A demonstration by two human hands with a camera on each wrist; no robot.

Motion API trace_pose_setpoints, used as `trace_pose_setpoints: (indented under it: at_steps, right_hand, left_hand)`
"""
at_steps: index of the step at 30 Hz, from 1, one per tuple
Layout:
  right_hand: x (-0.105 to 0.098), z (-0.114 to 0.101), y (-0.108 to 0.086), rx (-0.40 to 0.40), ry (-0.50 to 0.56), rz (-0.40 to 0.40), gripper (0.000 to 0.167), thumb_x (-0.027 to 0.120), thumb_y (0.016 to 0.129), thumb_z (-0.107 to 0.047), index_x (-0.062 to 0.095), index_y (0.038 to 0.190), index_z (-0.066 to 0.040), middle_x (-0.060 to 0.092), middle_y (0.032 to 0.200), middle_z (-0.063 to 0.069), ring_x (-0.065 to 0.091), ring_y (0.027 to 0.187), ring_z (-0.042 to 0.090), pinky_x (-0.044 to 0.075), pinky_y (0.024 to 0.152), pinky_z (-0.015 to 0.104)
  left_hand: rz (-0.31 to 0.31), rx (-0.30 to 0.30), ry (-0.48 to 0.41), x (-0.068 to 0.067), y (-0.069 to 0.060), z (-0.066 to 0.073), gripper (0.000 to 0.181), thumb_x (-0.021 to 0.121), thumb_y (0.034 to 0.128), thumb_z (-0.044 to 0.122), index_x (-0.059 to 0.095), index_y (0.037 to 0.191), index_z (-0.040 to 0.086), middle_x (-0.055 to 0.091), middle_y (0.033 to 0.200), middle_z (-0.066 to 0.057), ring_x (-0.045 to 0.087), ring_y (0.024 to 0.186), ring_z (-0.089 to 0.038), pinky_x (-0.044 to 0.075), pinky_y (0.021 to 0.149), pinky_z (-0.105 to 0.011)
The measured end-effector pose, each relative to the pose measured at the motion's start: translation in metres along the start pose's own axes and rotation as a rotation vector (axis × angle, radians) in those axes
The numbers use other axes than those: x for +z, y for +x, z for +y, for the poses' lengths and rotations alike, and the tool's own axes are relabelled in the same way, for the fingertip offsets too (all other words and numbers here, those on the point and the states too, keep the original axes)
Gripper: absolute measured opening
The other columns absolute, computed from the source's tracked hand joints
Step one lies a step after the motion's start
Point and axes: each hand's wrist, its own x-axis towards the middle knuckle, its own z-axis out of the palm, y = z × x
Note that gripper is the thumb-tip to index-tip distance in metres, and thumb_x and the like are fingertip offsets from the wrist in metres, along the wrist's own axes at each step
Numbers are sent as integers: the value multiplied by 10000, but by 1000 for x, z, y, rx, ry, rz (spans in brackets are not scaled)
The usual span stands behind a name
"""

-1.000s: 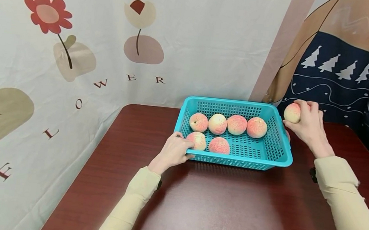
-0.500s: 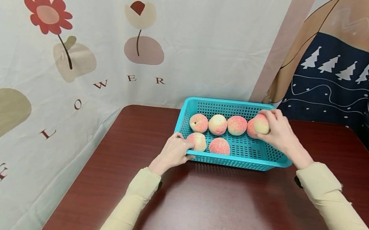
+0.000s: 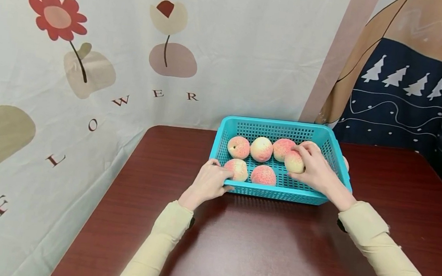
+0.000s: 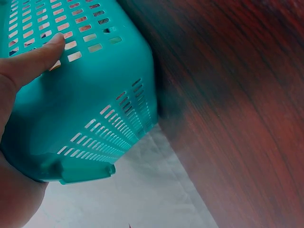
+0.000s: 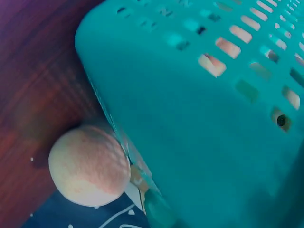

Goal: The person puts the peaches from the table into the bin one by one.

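A turquoise plastic basket [image 3: 280,193] with perforated walls stands on the table. My left hand [image 3: 209,180] grips its front left corner; in the left wrist view the thumb [image 4: 45,54] lies against the outer wall. Inside the basket my right hand [image 3: 314,169] holds a pale pink-and-yellow peach [image 3: 294,162] between thumb and fingers, right of the front row. Several other peaches lie there, among them a front left peach [image 3: 238,170], a redder peach [image 3: 264,175] and a back-row peach [image 3: 261,149]. The rearmost right one is partly hidden behind my right hand.
Another peach [image 5: 90,166] rests on the table against the basket's right outer wall, mostly hidden in the head view. The dark red-brown table [image 3: 273,251] meets a printed cloth [image 3: 255,47] hanging behind it.
My right hand has carried the peach from beyond the basket's right side, leftward over the rim and down into the basket. The left hand has kept its hold on the corner.
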Motion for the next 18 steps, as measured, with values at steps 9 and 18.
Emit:
trace_pose_setpoints:
  at_steps: [9,18]
  right_hand:
    - [11,2,0,51,5,-134,657,807,735,-236,484,1288,-87,493,1176,219,537,985,343,488,801,524]
    - [16,4,4,38,8,-287,644,787,753,-283,505,1285,-54,545,1177,230,548,1005,325,486,838,500]
  left_hand:
    - [-20,3,2,-1,1,2,393,789,743,410,481,620,199,487,494,71,539,526,-63,405,843,-303]
    - [-28,-1,2,-2,0,0,413,781,752,414,456,613,201,447,475,74,499,494,-63,405,852,-301]
